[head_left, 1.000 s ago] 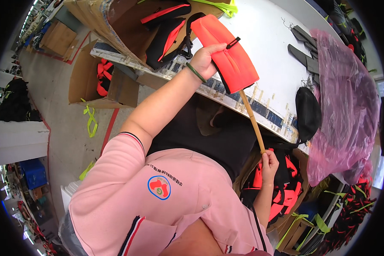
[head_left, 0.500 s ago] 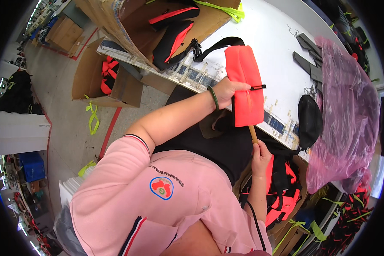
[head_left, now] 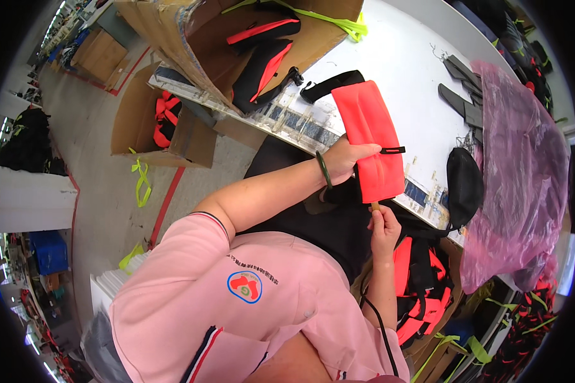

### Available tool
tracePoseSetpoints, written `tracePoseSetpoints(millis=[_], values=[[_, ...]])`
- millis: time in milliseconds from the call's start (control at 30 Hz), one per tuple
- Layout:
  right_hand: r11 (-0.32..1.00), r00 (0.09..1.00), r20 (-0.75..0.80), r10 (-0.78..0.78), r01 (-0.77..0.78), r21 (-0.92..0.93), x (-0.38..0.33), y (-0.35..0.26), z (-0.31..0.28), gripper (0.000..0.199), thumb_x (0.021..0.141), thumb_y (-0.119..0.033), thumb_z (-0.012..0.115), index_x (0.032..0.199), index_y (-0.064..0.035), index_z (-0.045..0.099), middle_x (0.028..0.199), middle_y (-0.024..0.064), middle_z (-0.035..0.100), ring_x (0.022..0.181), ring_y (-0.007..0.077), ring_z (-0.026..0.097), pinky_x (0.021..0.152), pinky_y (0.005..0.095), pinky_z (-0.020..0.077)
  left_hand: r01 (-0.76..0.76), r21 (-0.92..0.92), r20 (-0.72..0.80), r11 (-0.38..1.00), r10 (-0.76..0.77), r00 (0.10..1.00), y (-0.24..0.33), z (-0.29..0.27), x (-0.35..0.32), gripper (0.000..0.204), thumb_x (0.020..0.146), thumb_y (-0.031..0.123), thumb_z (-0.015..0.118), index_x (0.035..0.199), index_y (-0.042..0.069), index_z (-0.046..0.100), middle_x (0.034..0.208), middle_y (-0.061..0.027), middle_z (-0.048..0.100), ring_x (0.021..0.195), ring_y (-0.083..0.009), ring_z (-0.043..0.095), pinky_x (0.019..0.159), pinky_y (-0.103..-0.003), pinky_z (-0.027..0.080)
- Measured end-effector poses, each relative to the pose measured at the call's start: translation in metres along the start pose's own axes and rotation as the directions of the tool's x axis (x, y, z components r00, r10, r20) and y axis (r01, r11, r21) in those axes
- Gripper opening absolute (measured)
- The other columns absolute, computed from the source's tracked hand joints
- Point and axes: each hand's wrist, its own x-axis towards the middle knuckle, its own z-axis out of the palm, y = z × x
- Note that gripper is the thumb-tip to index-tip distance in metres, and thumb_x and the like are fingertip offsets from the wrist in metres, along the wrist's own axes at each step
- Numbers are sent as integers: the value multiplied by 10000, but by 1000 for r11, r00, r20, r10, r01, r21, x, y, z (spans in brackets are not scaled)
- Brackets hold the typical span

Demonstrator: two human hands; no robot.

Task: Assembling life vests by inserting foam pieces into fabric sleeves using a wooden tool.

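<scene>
Both hands on an orange fabric pouch at the near edge of the white table.

We note the left hand with its fingers clenched on the left edge of the orange pouch, which lies partly on the table and hangs over its front edge. The right hand, just below the pouch, has its fingers pinched on the end of a thin wooden stick whose upper part is hidden inside or behind the pouch. Outward on the table: a black strap touching the pouch's top, a black cap-shaped piece to the right, flat grey pieces, and a pink plastic bag. An open cardboard box holding black-and-red items sits at the far left. On the grey floor, a second carton stands well apart from us.
</scene>
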Motion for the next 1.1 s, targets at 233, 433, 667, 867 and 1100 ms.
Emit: tracePoseSetpoints(millis=[233,433,667,867,1100], values=[[972,996,48,-78,87,-217,-8,19,-31,85,855,-38,541,862,7,613,607,26,544,510,72,503,485,210,391,-77,32,37,997,75,996,24,-10,-3,277,800,12,596,1067,35,526,1011,-71,588,958,-185,578,853,-343,472],[984,995,-104,13,-31,-174,-49,52,-57,91,864,-54,544,869,3,615,625,2,549,544,59,506,504,194,390,-164,-21,25,986,165,986,55,-25,3,305,811,15,600,1100,43,507,1050,-68,575,980,-196,568,877,-350,464],[995,979,-174,103,-103,8,-50,54,-63,120,888,-69,529,908,14,613,646,-8,539,563,50,489,522,175,373,-149,-27,22,988,150,989,64,-34,5,328,822,24,591,1134,32,491,1090,-75,567,1028,-208,550,907,-362,448],[999,989,-145,37,-38,-3,-23,25,-30,128,884,-66,535,921,22,621,644,-7,543,554,45,492,515,172,377,-89,100,6,991,89,996,40,-27,-3,283,827,40,595,1101,19,525,1055,-85,591,993,-205,573,879,-348,463],[999,997,-72,-38,40,26,12,-6,-5,127,868,-47,531,886,33,629,654,17,572,552,59,504,519,192,397,80,30,54,996,-81,995,14,-20,-19,305,841,55,590,1135,27,515,1094,-91,583,1037,-210,559,908,-363,453]])
